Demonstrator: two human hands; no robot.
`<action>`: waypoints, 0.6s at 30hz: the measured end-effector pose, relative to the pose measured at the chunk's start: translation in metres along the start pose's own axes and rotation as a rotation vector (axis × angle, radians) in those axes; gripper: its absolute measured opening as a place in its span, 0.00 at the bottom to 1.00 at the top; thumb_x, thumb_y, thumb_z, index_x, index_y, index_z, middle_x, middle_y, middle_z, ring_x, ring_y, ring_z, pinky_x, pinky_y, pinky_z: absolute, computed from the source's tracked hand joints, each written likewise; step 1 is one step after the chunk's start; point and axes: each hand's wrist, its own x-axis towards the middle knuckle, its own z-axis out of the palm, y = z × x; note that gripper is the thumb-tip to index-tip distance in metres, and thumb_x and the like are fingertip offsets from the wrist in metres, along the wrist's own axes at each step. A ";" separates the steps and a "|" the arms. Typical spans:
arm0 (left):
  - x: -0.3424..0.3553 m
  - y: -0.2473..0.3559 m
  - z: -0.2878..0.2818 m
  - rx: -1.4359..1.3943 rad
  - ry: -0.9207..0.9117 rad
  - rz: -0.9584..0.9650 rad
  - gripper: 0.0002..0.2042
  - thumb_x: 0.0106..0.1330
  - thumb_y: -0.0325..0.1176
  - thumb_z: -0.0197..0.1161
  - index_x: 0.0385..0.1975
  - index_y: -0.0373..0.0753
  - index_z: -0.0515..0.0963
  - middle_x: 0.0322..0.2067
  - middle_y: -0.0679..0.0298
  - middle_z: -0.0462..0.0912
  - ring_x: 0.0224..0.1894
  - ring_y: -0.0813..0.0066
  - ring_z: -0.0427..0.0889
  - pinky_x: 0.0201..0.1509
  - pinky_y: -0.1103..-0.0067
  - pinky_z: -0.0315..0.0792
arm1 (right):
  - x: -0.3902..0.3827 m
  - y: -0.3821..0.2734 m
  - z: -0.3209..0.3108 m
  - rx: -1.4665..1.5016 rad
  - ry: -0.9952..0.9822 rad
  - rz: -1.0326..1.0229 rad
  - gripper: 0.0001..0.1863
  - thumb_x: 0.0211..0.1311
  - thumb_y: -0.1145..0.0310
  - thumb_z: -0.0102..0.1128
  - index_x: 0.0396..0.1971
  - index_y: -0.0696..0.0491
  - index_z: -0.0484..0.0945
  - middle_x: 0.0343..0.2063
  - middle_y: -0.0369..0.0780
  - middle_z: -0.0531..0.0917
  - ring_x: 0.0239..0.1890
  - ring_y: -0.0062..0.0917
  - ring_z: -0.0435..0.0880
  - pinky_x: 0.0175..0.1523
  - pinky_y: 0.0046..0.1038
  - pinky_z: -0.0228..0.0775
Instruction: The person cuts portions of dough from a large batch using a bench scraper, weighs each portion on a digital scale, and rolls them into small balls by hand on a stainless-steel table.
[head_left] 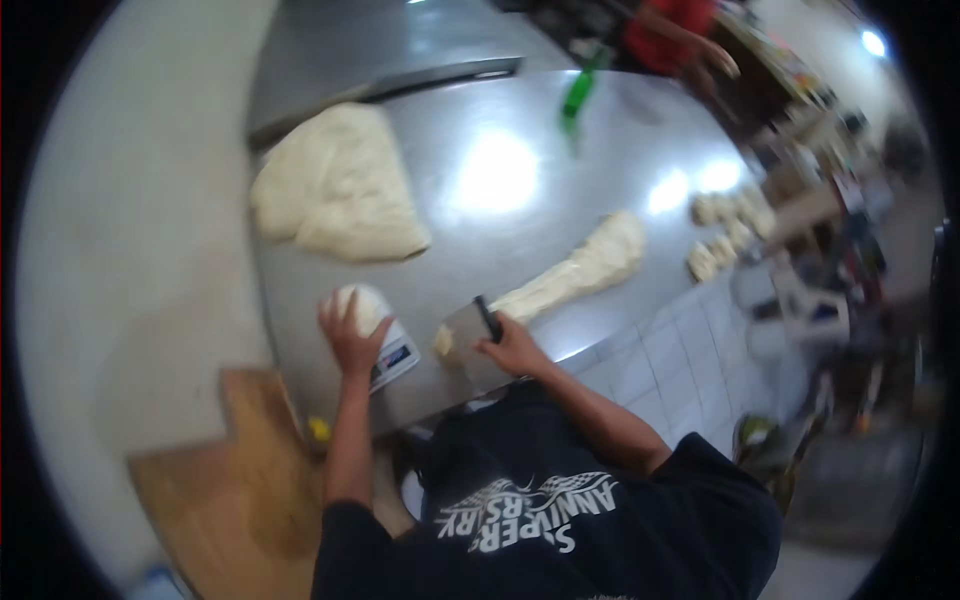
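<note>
My left hand (349, 338) rests with spread fingers on a pale piece of dough (371, 306), which sits on a white digital kitchen scale (402, 350). In my right hand (517, 347) is a bench scraper (468, 331), its fingers wrapped round the black handle and its metal blade turned toward the scale. A small lump of dough (443, 341) lies at the blade's left edge. From the scraper a long, thick strip of dough (585, 268) runs toward the far right, wider at its far end. At the far left of the table spreads a big slab of dough (335, 190).
The steel table (450, 240) meets a pale wall (140, 230) on the left. Several dough pieces (735, 225) are grouped at its right end. Across it stand a green bottle (578, 92) and a person in red (672, 35). A wooden board (230, 480) is at the lower left.
</note>
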 end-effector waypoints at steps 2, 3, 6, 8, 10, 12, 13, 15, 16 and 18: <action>0.009 -0.006 -0.005 -0.002 0.044 -0.012 0.27 0.50 0.43 0.84 0.50 0.42 0.85 0.59 0.56 0.79 0.65 0.47 0.72 0.69 0.57 0.70 | 0.001 0.001 -0.007 0.006 0.037 0.014 0.23 0.61 0.58 0.74 0.42 0.60 0.74 0.28 0.47 0.78 0.32 0.34 0.78 0.41 0.38 0.71; 0.018 0.002 -0.011 -0.058 0.029 -0.023 0.24 0.52 0.42 0.84 0.47 0.42 0.85 0.54 0.58 0.81 0.60 0.50 0.76 0.64 0.58 0.73 | -0.003 0.000 -0.012 0.049 0.061 0.043 0.23 0.62 0.58 0.74 0.41 0.60 0.73 0.27 0.47 0.78 0.32 0.34 0.78 0.40 0.38 0.71; 0.036 -0.007 -0.005 -0.123 0.030 -0.039 0.16 0.60 0.38 0.79 0.42 0.37 0.84 0.44 0.56 0.83 0.48 0.52 0.82 0.55 0.63 0.76 | -0.017 0.007 -0.033 0.102 0.127 0.136 0.24 0.62 0.57 0.74 0.43 0.60 0.74 0.29 0.47 0.80 0.33 0.34 0.80 0.41 0.37 0.72; 0.046 -0.023 0.000 -0.225 -0.025 -0.148 0.13 0.64 0.35 0.76 0.41 0.35 0.84 0.43 0.55 0.84 0.44 0.54 0.84 0.52 0.65 0.77 | -0.024 0.020 -0.050 0.162 0.204 0.158 0.24 0.62 0.58 0.74 0.46 0.61 0.75 0.30 0.47 0.82 0.35 0.34 0.82 0.43 0.36 0.74; 0.052 -0.048 0.007 -0.363 -0.006 -0.376 0.12 0.68 0.35 0.69 0.44 0.34 0.85 0.45 0.53 0.86 0.46 0.54 0.85 0.54 0.66 0.77 | -0.030 0.026 -0.070 0.208 0.251 0.190 0.26 0.61 0.58 0.74 0.50 0.61 0.76 0.33 0.46 0.84 0.38 0.33 0.84 0.45 0.35 0.76; 0.066 -0.040 0.003 -0.406 0.109 -0.529 0.17 0.71 0.39 0.65 0.52 0.33 0.83 0.49 0.52 0.86 0.48 0.54 0.85 0.54 0.66 0.77 | -0.035 0.038 -0.094 0.273 0.295 0.260 0.28 0.61 0.59 0.74 0.53 0.62 0.76 0.35 0.46 0.86 0.40 0.33 0.86 0.48 0.34 0.77; 0.061 -0.083 0.002 -0.590 0.126 -0.625 0.20 0.72 0.41 0.63 0.56 0.32 0.81 0.51 0.52 0.86 0.49 0.54 0.85 0.57 0.66 0.77 | -0.032 0.040 -0.103 0.321 0.291 0.293 0.29 0.60 0.59 0.74 0.54 0.62 0.76 0.36 0.46 0.86 0.41 0.33 0.86 0.49 0.34 0.77; 0.080 -0.092 0.018 -0.985 0.211 -0.852 0.24 0.74 0.45 0.59 0.61 0.32 0.78 0.54 0.51 0.84 0.53 0.55 0.84 0.62 0.66 0.76 | -0.033 0.053 -0.128 0.361 0.351 0.313 0.29 0.60 0.59 0.74 0.55 0.62 0.76 0.37 0.46 0.87 0.42 0.33 0.87 0.50 0.34 0.77; 0.082 -0.062 0.009 -1.177 0.293 -0.999 0.25 0.75 0.45 0.57 0.62 0.32 0.77 0.55 0.51 0.84 0.54 0.55 0.83 0.64 0.66 0.75 | -0.035 0.063 -0.137 0.355 0.396 0.300 0.29 0.60 0.60 0.74 0.56 0.62 0.76 0.37 0.46 0.87 0.42 0.32 0.87 0.50 0.34 0.77; 0.101 0.030 -0.013 -1.388 0.391 -1.140 0.25 0.76 0.46 0.54 0.63 0.33 0.76 0.56 0.51 0.83 0.57 0.55 0.82 0.67 0.65 0.73 | -0.040 0.079 -0.162 0.368 0.465 0.319 0.29 0.60 0.60 0.74 0.55 0.62 0.77 0.37 0.45 0.87 0.42 0.31 0.86 0.50 0.34 0.77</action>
